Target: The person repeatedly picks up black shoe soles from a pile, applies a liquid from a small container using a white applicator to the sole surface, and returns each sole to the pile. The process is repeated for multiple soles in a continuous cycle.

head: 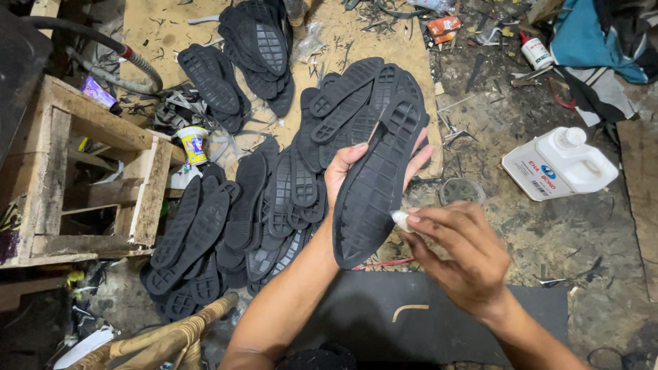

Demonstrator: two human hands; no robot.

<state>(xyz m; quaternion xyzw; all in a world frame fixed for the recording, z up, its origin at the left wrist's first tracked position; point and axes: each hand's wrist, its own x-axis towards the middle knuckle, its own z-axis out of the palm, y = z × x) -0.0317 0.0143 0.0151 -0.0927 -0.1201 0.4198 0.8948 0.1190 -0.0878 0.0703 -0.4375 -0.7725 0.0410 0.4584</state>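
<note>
My left hand (343,175) holds a black rubber shoe sole (373,188) upright, tread side toward me, with fingers wrapped behind it. My right hand (456,253) pinches a small white wad (401,218) and presses it against the sole's right edge near the heel. Several more black soles (274,199) lie piled on the floor just beyond and to the left of my hands.
A white plastic jug (562,164) lies at the right, with a small round tin (460,190) beside it. A wooden crate (89,171) stands at the left, a small paper cup (194,144) near it. Another stack of soles (247,55) rests on brown board at the back. A black mat (411,315) lies below my hands.
</note>
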